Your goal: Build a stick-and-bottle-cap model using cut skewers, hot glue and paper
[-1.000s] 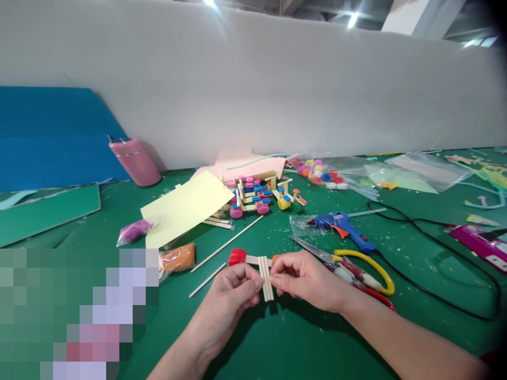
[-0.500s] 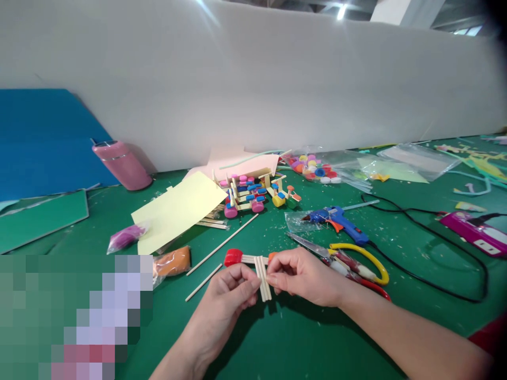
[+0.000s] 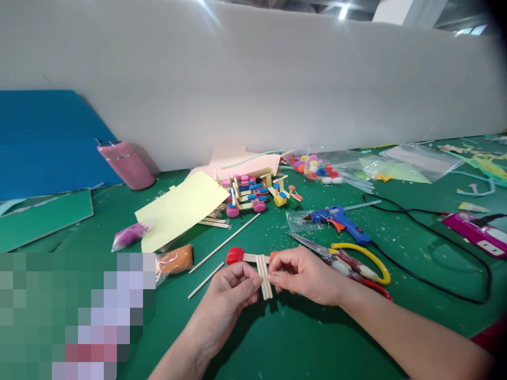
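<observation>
Between my two hands is a small bundle of short wooden sticks [image 3: 264,279], lined up side by side and tilted slightly. My left hand [image 3: 233,287] pinches its left edge between thumb and fingers. From the other side, my right hand [image 3: 297,274] grips the right edge the same way. Just behind the bundle lies a stick piece with a red round end [image 3: 235,256]; an orange part beside my right fingers is mostly hidden. Two loose wooden sticks, a long one [image 3: 225,243] and a shorter one [image 3: 206,280], lie left of my hands.
Scissors [image 3: 378,258] and a blue glue gun [image 3: 343,224] with a black cord lie to the right. Small wheeled stick models [image 3: 247,200] stand behind, near a yellow sheet [image 3: 182,208]. An orange clay packet [image 3: 176,259] and a pink tumbler [image 3: 129,166] are leftward.
The view has shifted very slightly, so things on the table appear a little further right. Both hands keep the same hold on the sticks.
</observation>
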A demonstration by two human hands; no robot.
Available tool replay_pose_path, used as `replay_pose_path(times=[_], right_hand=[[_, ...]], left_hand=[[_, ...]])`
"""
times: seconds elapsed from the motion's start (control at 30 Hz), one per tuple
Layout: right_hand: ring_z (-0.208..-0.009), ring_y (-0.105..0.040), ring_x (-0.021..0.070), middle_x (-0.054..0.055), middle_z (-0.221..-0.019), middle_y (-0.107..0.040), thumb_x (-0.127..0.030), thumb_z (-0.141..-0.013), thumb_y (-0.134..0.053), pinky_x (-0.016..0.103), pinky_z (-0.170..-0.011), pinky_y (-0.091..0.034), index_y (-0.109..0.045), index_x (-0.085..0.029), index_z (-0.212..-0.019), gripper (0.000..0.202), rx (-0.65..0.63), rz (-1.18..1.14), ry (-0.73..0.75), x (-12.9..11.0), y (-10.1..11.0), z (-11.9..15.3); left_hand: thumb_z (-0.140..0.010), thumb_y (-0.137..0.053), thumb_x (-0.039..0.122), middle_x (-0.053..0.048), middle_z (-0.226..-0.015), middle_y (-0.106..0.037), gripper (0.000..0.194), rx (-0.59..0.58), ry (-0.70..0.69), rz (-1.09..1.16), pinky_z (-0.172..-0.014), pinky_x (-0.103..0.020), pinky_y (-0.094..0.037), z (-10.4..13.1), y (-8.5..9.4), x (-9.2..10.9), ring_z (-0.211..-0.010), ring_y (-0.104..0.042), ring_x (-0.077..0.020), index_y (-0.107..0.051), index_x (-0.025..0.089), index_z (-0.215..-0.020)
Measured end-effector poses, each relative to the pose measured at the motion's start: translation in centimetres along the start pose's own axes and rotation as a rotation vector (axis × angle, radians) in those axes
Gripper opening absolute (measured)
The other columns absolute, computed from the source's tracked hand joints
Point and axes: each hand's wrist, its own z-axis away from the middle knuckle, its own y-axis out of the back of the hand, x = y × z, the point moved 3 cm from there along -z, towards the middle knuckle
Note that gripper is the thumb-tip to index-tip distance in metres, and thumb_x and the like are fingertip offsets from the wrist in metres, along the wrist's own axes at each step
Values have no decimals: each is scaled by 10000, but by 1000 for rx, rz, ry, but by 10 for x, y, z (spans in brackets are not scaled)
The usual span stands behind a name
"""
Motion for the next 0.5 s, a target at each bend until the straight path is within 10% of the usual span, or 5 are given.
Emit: replay_pose_path(times=[0.5], right_hand=[[-476, -405, 54, -34, -590, -531, -364, -759, -606, 173, -441, -313, -578, -146, -682, 234, -5, -7, 3, 0, 0, -1]], left_hand=[[-680, -696, 289, 34, -519, -492, 214, -12, 0, 16, -515, -201, -284, -1, 0, -1, -513, -389, -74, -557, 144, -606]])
